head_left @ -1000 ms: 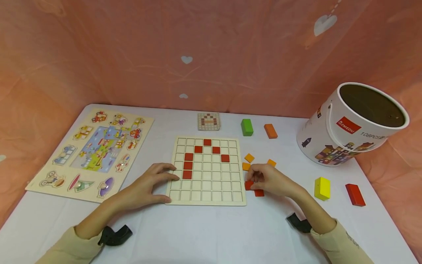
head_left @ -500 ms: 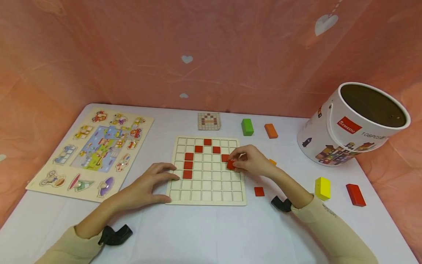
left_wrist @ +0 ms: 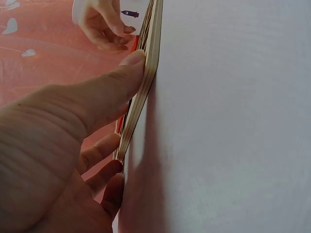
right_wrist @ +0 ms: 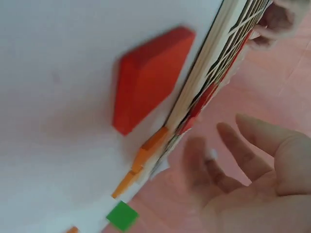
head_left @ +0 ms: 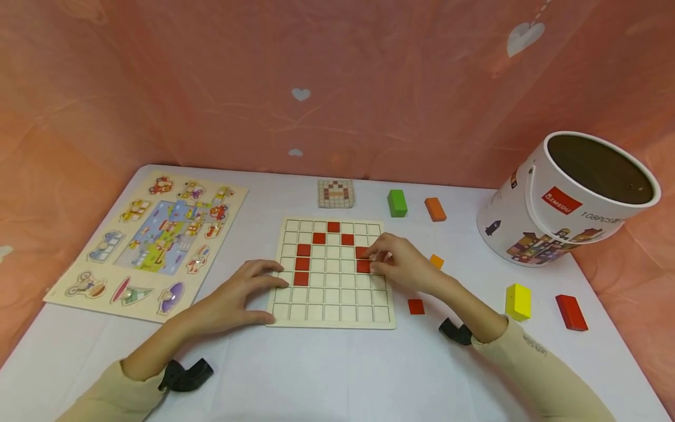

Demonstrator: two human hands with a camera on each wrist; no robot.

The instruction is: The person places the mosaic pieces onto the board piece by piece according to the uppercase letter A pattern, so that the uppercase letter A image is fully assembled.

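Observation:
The white gridded board lies mid-table with several red square tiles set in its cells, forming an arch. My left hand rests at its left side, the thumb at the near corner and fingertips at the edge. Over the right part of the board, my right hand has thumb and fingertips at a red tile lying in a cell just below another red one. The right wrist view shows the right hand's fingers spread apart with nothing between them. One loose red tile lies right of the board.
An orange tile shows behind the right hand. A pattern card, a green block and an orange block lie farther back. At right are a white bucket, yellow block and red block; at left, a picture puzzle.
The right hand picked up a red tile from beside the board and carried it left onto the grid, where it now lies in a cell. The left hand has stayed in place.

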